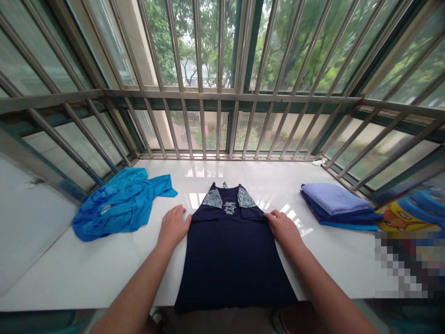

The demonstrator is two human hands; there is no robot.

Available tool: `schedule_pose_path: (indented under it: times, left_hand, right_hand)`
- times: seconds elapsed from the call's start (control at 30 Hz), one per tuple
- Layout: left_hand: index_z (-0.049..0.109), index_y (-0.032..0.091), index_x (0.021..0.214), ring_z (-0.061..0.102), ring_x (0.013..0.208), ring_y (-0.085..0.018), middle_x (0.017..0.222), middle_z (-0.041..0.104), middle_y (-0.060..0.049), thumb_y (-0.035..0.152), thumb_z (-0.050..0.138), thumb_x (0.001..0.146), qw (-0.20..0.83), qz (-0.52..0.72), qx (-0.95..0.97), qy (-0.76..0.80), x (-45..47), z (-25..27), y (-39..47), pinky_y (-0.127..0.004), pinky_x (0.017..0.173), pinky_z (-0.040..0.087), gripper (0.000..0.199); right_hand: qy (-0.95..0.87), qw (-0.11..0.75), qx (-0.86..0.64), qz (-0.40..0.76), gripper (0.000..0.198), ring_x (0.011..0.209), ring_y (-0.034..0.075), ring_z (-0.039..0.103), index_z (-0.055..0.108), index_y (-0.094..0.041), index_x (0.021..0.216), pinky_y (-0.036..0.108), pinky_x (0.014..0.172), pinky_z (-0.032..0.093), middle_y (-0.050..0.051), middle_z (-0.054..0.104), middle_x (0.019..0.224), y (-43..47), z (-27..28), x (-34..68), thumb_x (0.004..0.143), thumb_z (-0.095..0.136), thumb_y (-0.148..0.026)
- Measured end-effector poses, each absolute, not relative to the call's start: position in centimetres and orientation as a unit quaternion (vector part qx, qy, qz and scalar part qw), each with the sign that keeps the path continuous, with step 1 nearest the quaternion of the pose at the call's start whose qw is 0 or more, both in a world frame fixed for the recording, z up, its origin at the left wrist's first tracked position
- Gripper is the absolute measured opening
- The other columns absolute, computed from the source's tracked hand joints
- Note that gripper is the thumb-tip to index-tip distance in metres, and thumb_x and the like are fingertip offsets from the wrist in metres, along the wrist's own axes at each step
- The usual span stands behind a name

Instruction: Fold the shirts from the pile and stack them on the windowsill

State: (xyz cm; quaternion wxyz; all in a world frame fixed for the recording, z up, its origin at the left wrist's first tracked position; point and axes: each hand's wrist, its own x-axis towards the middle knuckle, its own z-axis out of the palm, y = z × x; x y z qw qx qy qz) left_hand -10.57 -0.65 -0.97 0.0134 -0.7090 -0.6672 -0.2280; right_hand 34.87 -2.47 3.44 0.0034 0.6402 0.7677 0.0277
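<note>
On our left there's a crumpled bright blue garment, heaped up near the window bars; we'd guess it's off to that side so the middle of the white ledge can be used for spreading things out.

Next along is our left hand, loosely spread, with the thumb at the edge of the navy top and the fingers out over the ledge. Probably that's to keep the cloth flat and square.

The navy top itself lies front and centre on the ledge, right between our hands. What look like its sleeves are folded in across the chest. Its neck end points away from us at the window, the hem comes down to the near edge, and the long axis runs straight out from our body, pretty much square to that edge.

Our right hand touches the opposite edge, near the folded-in corner. Honestly, we can't tell whether it's pinching the fabric or just pressing on it.

Further right sits a folded stack, lavender on top and darker blues under, likely parked there to stay neat. Past that we've got something yellow and blue, a cartoon-print item.
</note>
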Motion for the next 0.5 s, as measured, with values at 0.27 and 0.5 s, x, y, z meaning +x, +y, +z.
schedule_pose_path:
  times: [0.27, 0.5]
  left_hand:
    - [0.070, 0.023, 0.118, 0.063, 0.130, -0.035, 0.138, 0.071, -0.016, 0.043, 0.051, 0.103, 0.008, -0.244, -0.707, -0.663, -10.8, -1.1, -1.0, -0.052, 0.114, 0.048, 0.031]
    - [0.075, 0.021, 0.090, 0.071, 0.106, -0.035, 0.107, 0.078, -0.017, 0.046, 0.042, 0.105, -0.090, -0.222, -0.625, -0.743, -8.1, 2.2, 4.3, -0.046, 0.093, 0.053, 0.044]
  right_hand:
    - [0.754, -0.049, 0.652, 0.054, 0.040, 0.124, 0.033, 0.063, 0.069, -0.020, 0.139, 0.042, 0.101, 0.049, 0.017, 0.066, 0.144, -2.0, 4.3, 32.7, 0.110, 0.043, -0.032]
    - [0.730, -0.061, 0.678, -0.057, 0.039, 0.119, 0.029, 0.068, 0.073, -0.017, 0.130, 0.038, 0.099, 0.048, 0.018, 0.074, 0.126, 5.8, 6.0, 29.2, 0.112, 0.044, -0.036]
